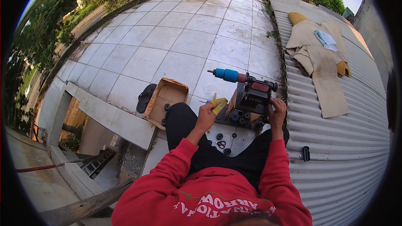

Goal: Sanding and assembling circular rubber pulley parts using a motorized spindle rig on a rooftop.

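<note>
Between the thumb and fingers of my left hand [205, 116] is a yellow folded piece [219, 106] with dark smudges; I cannot tell its material. Just right of it stands a black boxy machine [256, 94], from which a shaft wrapped in blue and dark red [228, 75] points left and ends in a bare metal tip. My right hand [277, 112] has its bent fingers against the machine's near right edge. Below the machine, several black rings [241, 121] lie in and around a dark tray. Scissors [221, 144] and more black discs rest on the tiles between my legs.
An open cardboard box [184, 84] with a few black discs stands left of my knee, beside a black sandal [146, 98]. Corrugated roofing [331, 142] on the right carries sackcloth [320, 62], a light blue cloth [325, 40] and a black part [306, 153]. The tiled floor drops off at left.
</note>
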